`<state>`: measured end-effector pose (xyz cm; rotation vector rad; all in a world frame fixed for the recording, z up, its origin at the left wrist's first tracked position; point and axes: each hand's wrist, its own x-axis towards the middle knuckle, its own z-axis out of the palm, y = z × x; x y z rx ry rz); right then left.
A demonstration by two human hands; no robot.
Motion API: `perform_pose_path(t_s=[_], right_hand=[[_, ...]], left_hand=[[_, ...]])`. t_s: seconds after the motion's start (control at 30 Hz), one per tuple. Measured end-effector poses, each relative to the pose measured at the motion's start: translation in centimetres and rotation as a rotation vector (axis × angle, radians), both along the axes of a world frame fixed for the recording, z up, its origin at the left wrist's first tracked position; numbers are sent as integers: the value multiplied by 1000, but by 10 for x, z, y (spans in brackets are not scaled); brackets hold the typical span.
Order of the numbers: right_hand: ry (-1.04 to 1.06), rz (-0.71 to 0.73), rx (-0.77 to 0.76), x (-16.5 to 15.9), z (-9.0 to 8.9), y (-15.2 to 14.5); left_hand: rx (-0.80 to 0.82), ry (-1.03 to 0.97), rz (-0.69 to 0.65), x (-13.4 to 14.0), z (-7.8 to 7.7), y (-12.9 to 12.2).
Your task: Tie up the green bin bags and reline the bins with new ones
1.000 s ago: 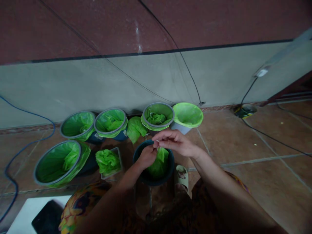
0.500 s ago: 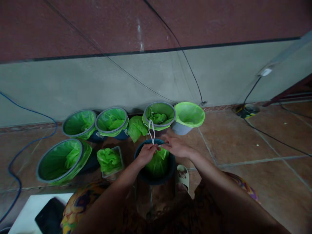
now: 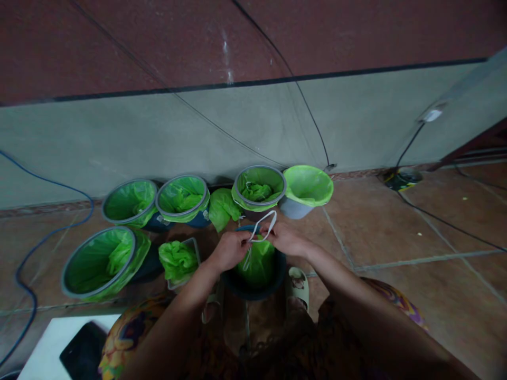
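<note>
Both my hands are over a dark blue bucket (image 3: 254,293) that stands between my feet. A green plastic bag (image 3: 259,269) sits inside it, its top gathered below my fingers. My left hand (image 3: 232,249) is closed on a white drawstring (image 3: 273,219). On the other side my right hand (image 3: 287,237) pinches the same drawstring, which rises in a loop between the hands. A loose end of it hangs down over the bag. The fingertips partly hide where the string meets the bag.
Several bins lined with green bags stand along the wall, among them a pale bin (image 3: 297,208) and a large one (image 3: 99,261) at left. Beside the bucket is a clear tray (image 3: 194,248) with a crumpled bag. A blue cable (image 3: 51,232) and a black cable (image 3: 447,224) cross the floor.
The white drawstring loop, upright above my left hand before, now leans right between both hands. A loose end now hangs over the bag. My left hand has shifted slightly left.
</note>
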<state>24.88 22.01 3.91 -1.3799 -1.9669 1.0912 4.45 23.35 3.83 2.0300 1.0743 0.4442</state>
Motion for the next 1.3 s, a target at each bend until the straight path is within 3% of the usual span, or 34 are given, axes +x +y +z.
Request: perform_pose_path(t_s=[0.07,0.23,0.37,0.47,0.67,0.83,0.9,1.03,1.13,1.3], right_hand=[[136,-27,19,-4,-2,5],[346,123,-130,-16,-12,9],[429,110,-320,-17,-14,8],[456,148,-349,-16,-10,7],[345,42,-247,-16,-9,8],[-125,-105,122,-18,-4,5],[-337,-122,174,-19,-2,1],[-580,-182,66,-14,-3,-2],[-489,-183,-15,-9,-4,4],[-179,-131,-96,-4,-11,10]], left_hand=[[103,23,-45,0,7,-2],[377,28,-154,-1,8,-4],[505,28,-107,-6,0,-4],[571,49,-45,-7,-4,-7],[573,93,58,-7,-7,-9],[506,193,94,-4,-4,-8],[449,245,114,-3,-4,-9],[241,208,265,-5,-13,-9],[-55,-8,446,-3,-22,-5],[-637,-643,673,8,-22,-2]])
